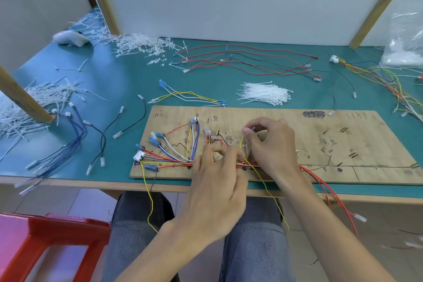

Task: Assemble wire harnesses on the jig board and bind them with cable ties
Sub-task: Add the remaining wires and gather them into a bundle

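A wooden jig board [320,126] lies on the green table. A harness of red, yellow, white and blue wires [169,158] fans across its left half, ending in blue terminals and a white connector [139,156]. My left hand [217,181] rests on the wire bundle near the board's front edge, fingers bent over the wires. My right hand [270,144] pinches the terminal end of a yellow wire [263,181] between thumb and forefinger above the middle of the board. That wire trails off the table over my lap.
A bundle of white cable ties [265,94] lies just behind the board. Loose red and black wires [251,62] and a multicolour harness [377,75] lie at the back right, blue wires [75,137] at the left. Cut tie scraps [137,43] pile at the back left. A red stool [45,242] stands low left.
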